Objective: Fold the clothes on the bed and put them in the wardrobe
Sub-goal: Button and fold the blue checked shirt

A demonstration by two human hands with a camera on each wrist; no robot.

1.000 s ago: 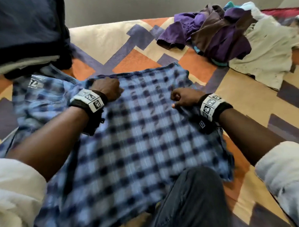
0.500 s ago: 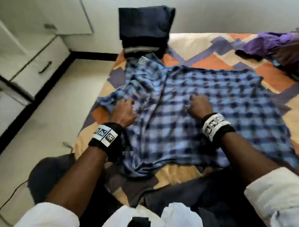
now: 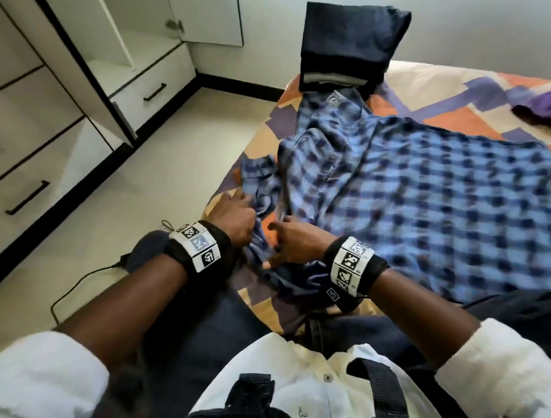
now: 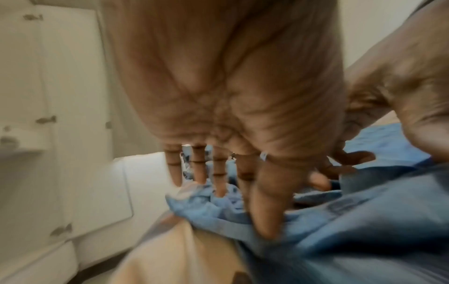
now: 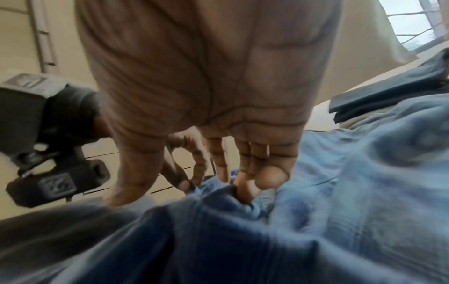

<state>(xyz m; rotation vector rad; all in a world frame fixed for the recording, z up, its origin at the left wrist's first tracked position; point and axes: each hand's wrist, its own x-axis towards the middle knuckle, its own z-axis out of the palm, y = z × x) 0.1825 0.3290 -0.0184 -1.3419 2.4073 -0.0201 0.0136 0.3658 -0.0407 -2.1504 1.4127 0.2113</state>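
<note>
A blue plaid shirt (image 3: 426,199) lies spread on the patterned bed (image 3: 447,86), its collar towards a folded dark stack (image 3: 347,44). One sleeve (image 3: 259,179) is bunched at the bed's near left edge. My left hand (image 3: 236,212) pinches that sleeve, with the thumb (image 4: 264,211) over the blue fabric (image 4: 364,221) and the fingers behind it. Just to its right, my right hand (image 3: 293,244) has its fingers spread, and the fingertips (image 5: 245,190) dig into the shirt (image 5: 364,173) without clearly closing on it.
The white wardrobe (image 3: 85,58) stands open at the left, with drawers (image 3: 153,91) below and bare floor between it and the bed. A dark cable (image 3: 75,282) runs across the floor. Purple clothes (image 3: 547,103) lie at the far right of the bed.
Both hands have moved from the middle of the shirt to its near left corner. The left hand has taken hold of the sleeve. The view has swung left towards the wardrobe.
</note>
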